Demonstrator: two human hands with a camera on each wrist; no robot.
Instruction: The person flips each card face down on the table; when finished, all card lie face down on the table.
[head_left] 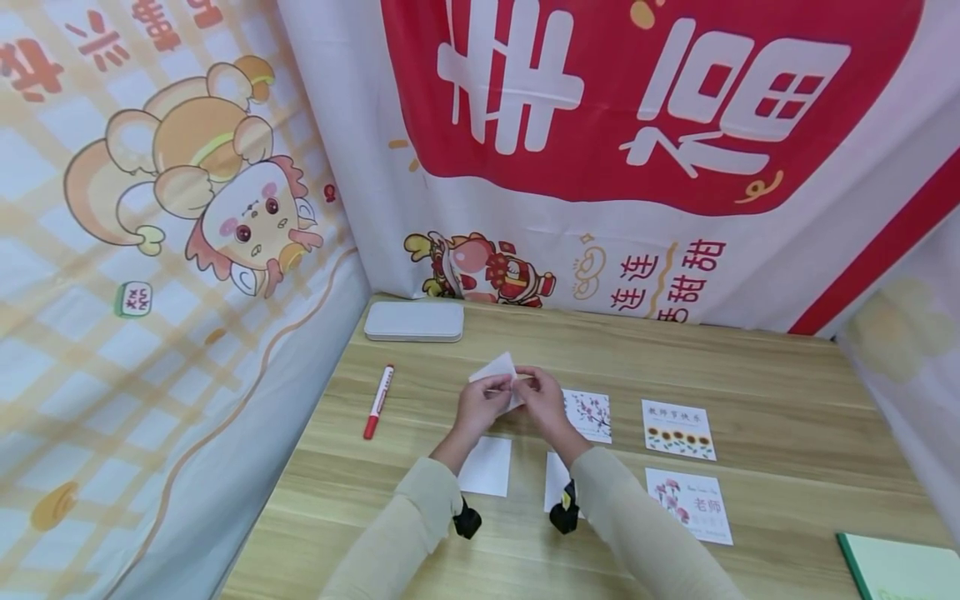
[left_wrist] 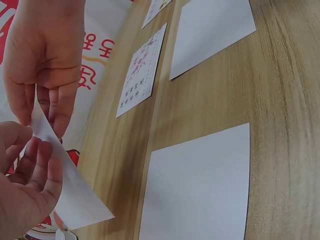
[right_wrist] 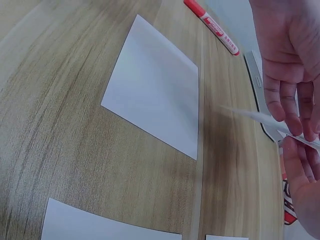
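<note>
Both sleeves reached forward to where the left hand (head_left: pixel 480 408) and right hand (head_left: pixel 542 403) pinched a thin white card (head_left: pixel 498 369) by its near edge above the table (head_left: pixel 780 375), likely light, easily creased.

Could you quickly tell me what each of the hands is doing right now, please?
Left hand: pinching the white paper, held above the table.
Right hand: pinching the same white paper from the other side.

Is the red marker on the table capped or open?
Capped, it seems: the red marker lies flat on the table, a red cap covering its near end.
</note>
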